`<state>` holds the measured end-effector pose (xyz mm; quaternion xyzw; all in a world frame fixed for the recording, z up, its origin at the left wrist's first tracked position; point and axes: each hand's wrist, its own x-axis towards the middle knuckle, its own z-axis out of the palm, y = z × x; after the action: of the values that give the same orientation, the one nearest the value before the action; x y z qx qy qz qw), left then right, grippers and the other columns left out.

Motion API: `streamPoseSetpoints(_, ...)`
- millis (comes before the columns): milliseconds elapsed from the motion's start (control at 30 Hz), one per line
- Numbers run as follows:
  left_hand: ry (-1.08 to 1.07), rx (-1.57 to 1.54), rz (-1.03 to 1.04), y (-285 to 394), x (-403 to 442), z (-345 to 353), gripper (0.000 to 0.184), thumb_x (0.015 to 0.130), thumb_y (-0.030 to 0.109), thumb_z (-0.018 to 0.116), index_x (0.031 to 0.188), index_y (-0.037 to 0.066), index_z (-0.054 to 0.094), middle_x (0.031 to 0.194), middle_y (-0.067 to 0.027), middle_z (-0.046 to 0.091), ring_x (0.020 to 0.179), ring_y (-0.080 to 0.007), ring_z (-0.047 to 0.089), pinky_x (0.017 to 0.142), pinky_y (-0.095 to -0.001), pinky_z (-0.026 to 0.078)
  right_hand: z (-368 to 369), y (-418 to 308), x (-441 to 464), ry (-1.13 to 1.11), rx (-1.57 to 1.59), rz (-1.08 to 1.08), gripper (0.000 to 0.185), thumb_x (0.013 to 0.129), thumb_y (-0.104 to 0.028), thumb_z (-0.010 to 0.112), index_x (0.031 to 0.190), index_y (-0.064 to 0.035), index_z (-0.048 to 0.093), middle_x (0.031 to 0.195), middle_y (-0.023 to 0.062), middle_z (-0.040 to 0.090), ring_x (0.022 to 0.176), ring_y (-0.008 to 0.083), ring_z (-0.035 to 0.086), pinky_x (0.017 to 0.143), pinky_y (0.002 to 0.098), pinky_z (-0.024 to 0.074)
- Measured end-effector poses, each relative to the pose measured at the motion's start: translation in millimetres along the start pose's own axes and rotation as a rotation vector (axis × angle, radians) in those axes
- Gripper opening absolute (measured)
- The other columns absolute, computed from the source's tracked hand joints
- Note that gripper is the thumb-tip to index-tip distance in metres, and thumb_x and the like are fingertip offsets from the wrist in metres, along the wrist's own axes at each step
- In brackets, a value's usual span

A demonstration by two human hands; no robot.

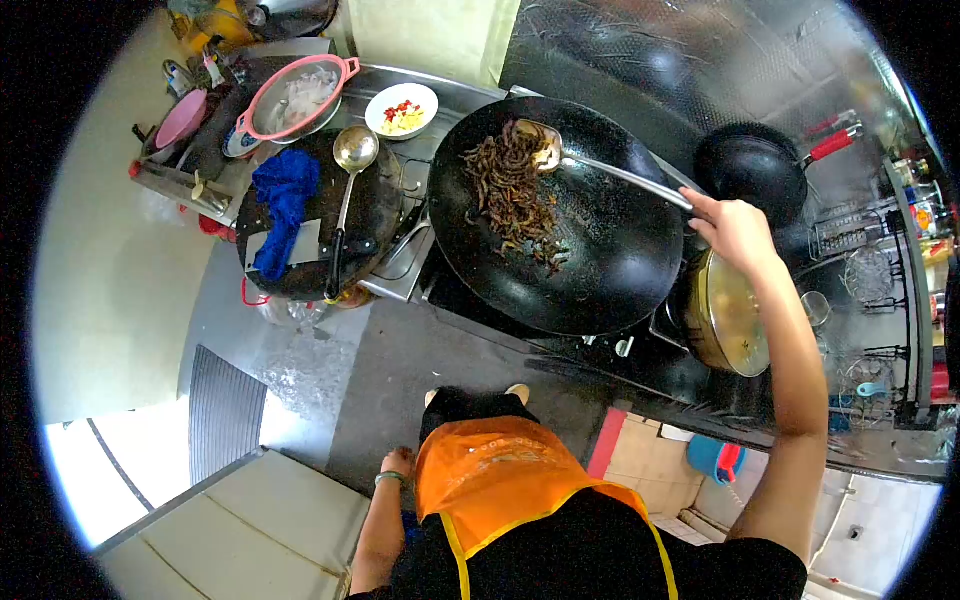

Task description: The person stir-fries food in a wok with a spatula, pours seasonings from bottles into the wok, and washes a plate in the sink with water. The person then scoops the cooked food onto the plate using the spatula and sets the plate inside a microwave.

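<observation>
The right hand [737, 233] is gripping a long metal spatula [628, 181] by its handle end, likely the safest hold; the spatula is looking stiff, light, possibly greasy; its head is resting left of that hand, against brown shreds [508, 190] in the wok [600, 275]; the left hand [398, 462] is hanging low, its grip unclear.

1 lg wok [605, 270] | 1 spat [546, 150] | 1 ladle [355, 152] | 1 blu cloth [287, 205]

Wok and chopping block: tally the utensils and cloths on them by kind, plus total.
Spatula: 1, in the wok, held by the right hand
Ladle: 1, on the block
Cleaver: 1, partly under the cloth
Blue cloth: 1
Total: 4
</observation>
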<state>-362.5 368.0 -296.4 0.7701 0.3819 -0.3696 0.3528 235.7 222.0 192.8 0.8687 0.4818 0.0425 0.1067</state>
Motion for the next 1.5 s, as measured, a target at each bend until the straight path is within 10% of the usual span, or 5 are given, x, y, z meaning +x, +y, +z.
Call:
streamPoseSetpoints(133,0.06,-0.13,0.107,4.0,5.5,-14.9,0.036,0.089,0.034,0.047,0.109,0.008,0.061,0.105,-0.0165,0.065,0.098,-0.0347,0.061,0.082,-0.0453,0.049,-54.3,-14.6,-29.9,-0.034,-0.228,0.029,0.048,0.082,-0.022,0.063,0.128,-0.0304,0.053,0.07,0.0103,0.062,0.065,0.0281,0.063,0.062,0.0398,0.0491)
streamPoseSetpoints(333,0.011,0.01,0.113,-36.2,52.8,17.9,0.036,0.09,0.032,0.043,0.11,0.009,0.061,0.105,-0.0172,0.065,0.098,-0.0354,0.061,0.082,-0.0449,0.05,-23.8,-51.9,-74.3,-0.239,0.626,0.263,0.042,0.093,-0.027,0.05,0.135,-0.0239,0.046,0.111,0.0198,0.061,0.087,0.0337,0.065,0.081,0.0381,0.05)
streamPoseSetpoints(500,-0.07,0.008,-0.017,-24.7,6.1,-23.1,0.035,0.089,0.03,0.046,0.112,0.009,0.061,0.111,-0.0183,0.062,0.099,-0.035,0.061,0.083,-0.0443,0.05,60.6,-118.3,-101.7,-0.331,0.358,0.257,0.046,0.093,-0.032,0.046,0.138,-0.0342,0.037,0.073,0.0207,0.064,0.068,0.0405,0.062,0.068,0.0487,0.0509)
streamPoseSetpoints(1300,-0.02,0.149,0.05,1.1,48.7,-55.0,0.031,0.089,0.028,0.047,0.113,0.014,0.061,0.116,-0.0177,0.06,0.1,-0.0368,0.061,0.085,-0.0451,0.05,44.2,-94.4,-121.6,-0.303,0.492,0.38,0.039,0.09,-0.03,0.054,0.129,-0.0252,0.052,0.093,0.0215,0.065,0.084,0.0386,0.063,0.076,0.0446,0.0493)
streamPoseSetpoints(1500,-0.068,0.518,0.265,-14.4,55.1,-49.8,0.03,0.09,0.019,0.046,0.114,0.01,0.061,0.118,-0.0184,0.059,0.106,-0.0362,0.059,0.086,-0.0428,0.05,-99.2,-31.1,-93.4,-0.769,0.602,0.547,0.041,0.09,-0.017,0.056,0.13,-0.0212,0.054,0.059,-0.0038,0.048,0.044,0.0053,0.044,0.038,0.0231,0.0358)
